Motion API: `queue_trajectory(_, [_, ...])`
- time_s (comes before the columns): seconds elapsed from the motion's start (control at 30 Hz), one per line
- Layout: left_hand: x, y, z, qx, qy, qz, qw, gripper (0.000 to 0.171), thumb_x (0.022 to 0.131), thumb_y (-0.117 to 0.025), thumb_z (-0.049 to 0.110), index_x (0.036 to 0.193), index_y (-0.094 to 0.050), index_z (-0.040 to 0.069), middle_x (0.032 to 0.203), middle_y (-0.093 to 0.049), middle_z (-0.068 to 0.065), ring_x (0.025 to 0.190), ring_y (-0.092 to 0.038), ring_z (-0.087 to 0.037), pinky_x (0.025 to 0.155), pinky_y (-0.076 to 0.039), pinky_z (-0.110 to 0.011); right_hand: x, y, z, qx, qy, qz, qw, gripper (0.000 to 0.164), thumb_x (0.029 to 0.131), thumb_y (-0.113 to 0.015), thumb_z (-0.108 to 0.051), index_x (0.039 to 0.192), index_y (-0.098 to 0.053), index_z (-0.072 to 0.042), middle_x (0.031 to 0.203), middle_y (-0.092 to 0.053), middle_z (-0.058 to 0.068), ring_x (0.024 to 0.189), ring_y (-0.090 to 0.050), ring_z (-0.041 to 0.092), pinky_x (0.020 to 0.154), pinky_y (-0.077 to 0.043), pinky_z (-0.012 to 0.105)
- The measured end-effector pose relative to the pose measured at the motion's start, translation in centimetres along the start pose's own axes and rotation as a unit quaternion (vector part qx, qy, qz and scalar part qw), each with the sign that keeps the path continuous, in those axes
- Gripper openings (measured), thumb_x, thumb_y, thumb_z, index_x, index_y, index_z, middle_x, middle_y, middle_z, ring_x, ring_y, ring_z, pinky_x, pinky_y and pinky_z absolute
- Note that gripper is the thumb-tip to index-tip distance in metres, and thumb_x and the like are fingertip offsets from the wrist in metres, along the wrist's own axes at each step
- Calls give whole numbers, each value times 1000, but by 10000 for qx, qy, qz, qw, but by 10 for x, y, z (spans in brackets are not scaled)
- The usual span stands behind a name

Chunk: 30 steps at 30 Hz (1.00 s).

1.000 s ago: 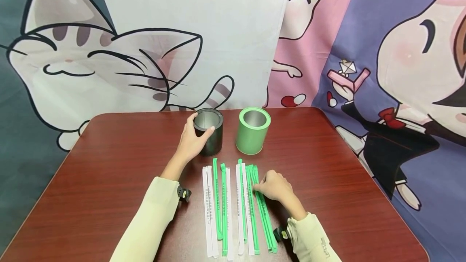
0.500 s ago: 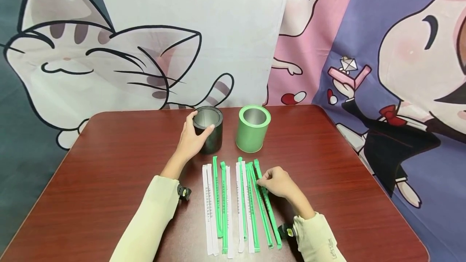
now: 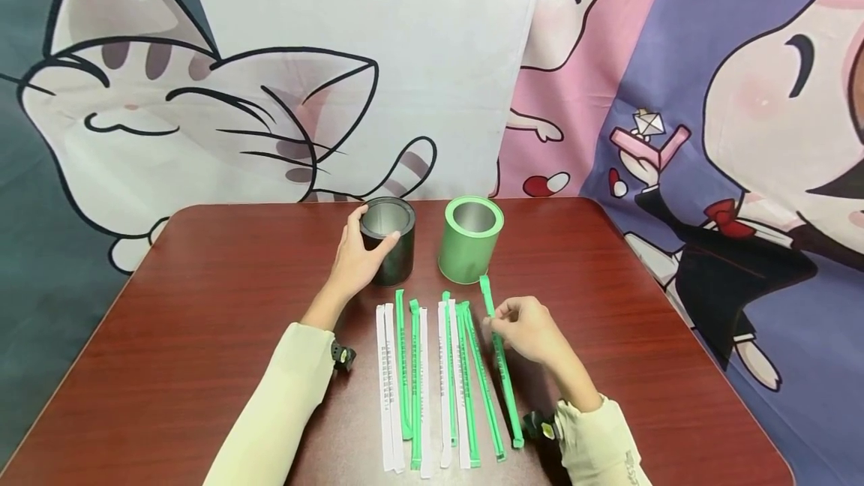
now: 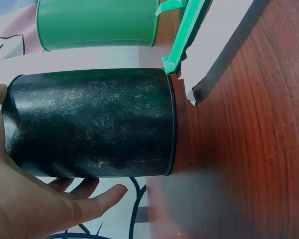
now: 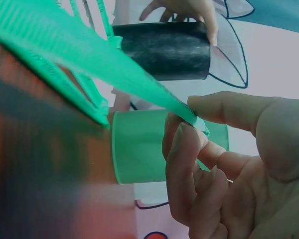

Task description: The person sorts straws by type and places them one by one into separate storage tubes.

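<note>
My right hand point(image 3: 529, 328) pinches a green-wrapped drinking straw point(image 3: 502, 373) between thumb and fingers. In the right wrist view the pinched straw point(image 5: 114, 67) slants from the upper left down to the fingertips. My left hand point(image 3: 352, 261) holds the black can point(image 3: 397, 261) near its rim, thumb on the near side; the can's mouth faces up. A green can point(image 3: 467, 257) stands upright to the right of the black one, just beyond the held straw's top end. Both cans look empty inside.
Several straws lie side by side in front of the cans, some in white wrappers point(image 3: 388, 396), others in green wrappers point(image 3: 415, 396). They rest on a reddish-brown wooden table point(image 3: 223, 306). A cartoon-printed cloth point(image 3: 439, 58) hangs behind its far edge.
The right hand has drawn one green-wrapped straw away from the row, rightward and toward the green can, its top end now lifted. The left hand stays on the black can.
</note>
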State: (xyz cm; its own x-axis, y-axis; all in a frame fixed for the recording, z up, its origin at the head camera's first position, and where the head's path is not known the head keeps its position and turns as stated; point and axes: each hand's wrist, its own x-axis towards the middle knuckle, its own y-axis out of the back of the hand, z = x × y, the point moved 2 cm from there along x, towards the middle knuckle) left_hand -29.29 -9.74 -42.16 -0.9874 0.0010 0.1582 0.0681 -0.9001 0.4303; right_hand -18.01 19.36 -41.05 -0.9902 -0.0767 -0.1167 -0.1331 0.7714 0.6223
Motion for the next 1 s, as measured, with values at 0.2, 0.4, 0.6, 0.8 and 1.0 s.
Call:
queue_trajectory(0.2, [1,0,-2,20,35,24,10000,82,89,-63,59,155,-22,31,151,-34,-10,131,-41,-33,102,-35,-59,1,7,-12,-114,397,220,9989,13,87,-75,-17,82,-67,-8,66,-62,0,56,-59,20,55,-46,31])
queue_trajectory(0.4, [1,1,-1,40,35,36,10000,83,88,-64,59,154,-23,30,149,-36,-12,128,-44,-34,101,-36,-59,5,13,-21,-113,739,506,9959,11,86,-76,-13,82,-70,-6,61,-58,3,53,-52,14,50,-42,29])
queue_trajectory(0.6, [0,1,0,103,75,65,9999,83,88,-64,58,154,-24,29,147,-37,-12,127,-44,-34,100,-37,-59,9,19,-31,176,714,835,9938,13,86,-78,-17,85,-71,-6,67,-65,12,56,-59,22,49,-45,31])
queue_trajectory(0.8, [2,2,1,115,63,137,9998,81,88,-65,57,153,-25,29,146,-38,-12,128,-43,-35,100,-36,-59,18,24,-45,304,800,1259,9883,15,86,-78,-20,84,-72,-7,64,-66,3,55,-63,23,48,-44,31])
queue_trajectory(1.0, [1,1,-1,218,68,133,9997,82,87,-64,60,153,-25,30,144,-40,-11,126,-44,-35,98,-37,-59,28,27,-55,557,781,1585,9827,19,86,-79,-23,87,-72,-4,71,-70,10,51,-62,14,55,-50,29])
